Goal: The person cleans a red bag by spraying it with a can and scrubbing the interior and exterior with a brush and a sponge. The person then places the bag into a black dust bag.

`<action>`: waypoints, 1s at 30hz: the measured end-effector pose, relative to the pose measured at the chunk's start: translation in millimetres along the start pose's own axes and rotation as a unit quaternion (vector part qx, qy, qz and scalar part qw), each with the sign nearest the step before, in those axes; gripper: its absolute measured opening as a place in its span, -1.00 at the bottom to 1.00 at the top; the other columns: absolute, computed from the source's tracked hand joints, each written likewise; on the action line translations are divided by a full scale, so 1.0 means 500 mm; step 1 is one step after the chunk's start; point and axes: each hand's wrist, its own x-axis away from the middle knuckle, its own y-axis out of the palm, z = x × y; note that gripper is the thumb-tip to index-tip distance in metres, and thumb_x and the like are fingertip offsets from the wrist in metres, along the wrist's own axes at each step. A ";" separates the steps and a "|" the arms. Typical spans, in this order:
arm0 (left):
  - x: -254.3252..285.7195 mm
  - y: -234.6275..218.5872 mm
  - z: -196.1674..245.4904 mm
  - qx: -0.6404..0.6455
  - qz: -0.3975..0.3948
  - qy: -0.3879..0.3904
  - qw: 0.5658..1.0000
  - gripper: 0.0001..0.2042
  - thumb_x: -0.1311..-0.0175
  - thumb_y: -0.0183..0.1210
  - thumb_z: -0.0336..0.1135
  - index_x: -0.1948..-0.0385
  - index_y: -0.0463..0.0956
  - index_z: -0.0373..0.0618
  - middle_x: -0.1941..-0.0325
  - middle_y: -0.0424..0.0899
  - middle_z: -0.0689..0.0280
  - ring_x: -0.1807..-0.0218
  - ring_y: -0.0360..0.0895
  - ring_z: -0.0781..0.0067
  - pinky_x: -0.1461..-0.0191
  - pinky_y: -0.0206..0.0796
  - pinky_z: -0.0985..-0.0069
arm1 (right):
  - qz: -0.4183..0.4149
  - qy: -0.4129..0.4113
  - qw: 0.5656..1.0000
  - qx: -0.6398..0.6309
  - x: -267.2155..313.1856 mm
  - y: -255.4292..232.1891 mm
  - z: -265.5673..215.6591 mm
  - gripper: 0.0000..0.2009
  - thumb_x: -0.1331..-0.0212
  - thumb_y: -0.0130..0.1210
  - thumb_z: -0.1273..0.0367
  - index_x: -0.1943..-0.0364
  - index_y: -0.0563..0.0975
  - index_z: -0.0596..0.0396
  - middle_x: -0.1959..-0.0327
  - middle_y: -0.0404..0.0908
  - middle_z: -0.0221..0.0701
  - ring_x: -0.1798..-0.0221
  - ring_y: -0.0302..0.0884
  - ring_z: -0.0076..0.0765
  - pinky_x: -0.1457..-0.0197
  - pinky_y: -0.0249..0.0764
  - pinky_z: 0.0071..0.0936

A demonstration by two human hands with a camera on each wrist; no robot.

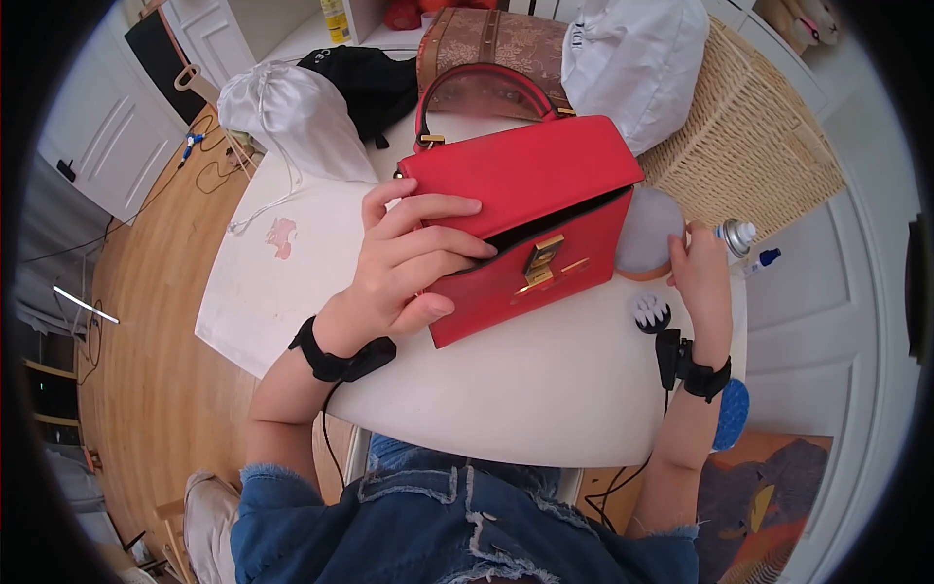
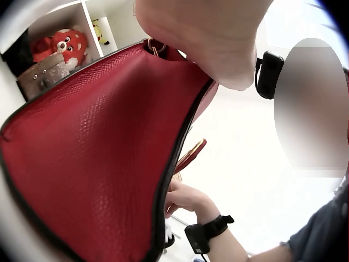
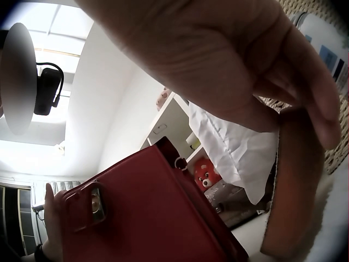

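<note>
A red handbag (image 1: pixel 520 170) with gold hardware stands on the white table, its flap slightly raised over a dark gap. Its gold clasp (image 1: pixel 543 255) faces the person. My left hand (image 1: pixel 404 243) rests over the bag's left end, fingers spread across the flap and the gap's edge, thumb apart from them. The left wrist view shows the bag's side panel (image 2: pixel 98 153) under the palm. At the bag's right, my right hand (image 1: pixel 702 268) grips a round grey pad (image 1: pixel 650 232) at its edge; the right wrist view shows its brown rim (image 3: pixel 294 185) between thumb and fingers.
A small black-and-white brush (image 1: pixel 650 311) lies near the right wrist. Beyond that hand are a spray can (image 1: pixel 736 237) and a blue-capped bottle (image 1: pixel 764 260). Behind the bag stand a patterned brown bag (image 1: pixel 486 44), white dust bags (image 1: pixel 292 117) and a woven basket (image 1: pixel 749 136).
</note>
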 end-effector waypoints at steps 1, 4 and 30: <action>0.000 -0.001 0.003 0.000 0.000 0.000 1.000 -0.48 -0.41 -0.22 0.09 0.54 0.54 -0.12 0.26 0.68 0.40 -0.09 0.52 0.23 -0.32 -0.15 0.15 | 0.008 -0.014 1.000 0.006 0.001 0.001 0.002 -0.77 -0.18 0.09 0.41 0.45 0.45 0.40 0.50 0.54 0.08 0.37 0.53 0.24 0.34 0.41 -0.07; -0.001 -0.003 0.008 -0.054 0.006 0.001 0.999 -0.46 -0.40 -0.21 0.13 0.57 0.54 -0.11 0.27 0.69 0.43 -0.09 0.52 0.23 -0.34 -0.23 0.11 | -0.001 0.010 0.998 0.070 0.005 -0.004 -0.011 -0.76 -0.19 0.10 0.37 0.41 0.46 0.36 0.51 0.55 0.07 0.37 0.55 0.22 0.34 0.44 -0.10; -0.001 0.022 0.003 -0.147 0.092 0.039 0.984 -0.55 0.18 0.30 -0.61 0.10 0.55 -0.16 -0.14 0.44 0.13 -0.11 0.41 0.07 -0.13 0.28 0.20 | -0.024 -0.205 0.955 -0.212 0.032 0.056 -0.123 -0.60 -0.19 0.17 0.37 0.10 0.19 0.27 0.39 0.47 0.08 0.31 0.40 0.34 0.33 0.29 -0.02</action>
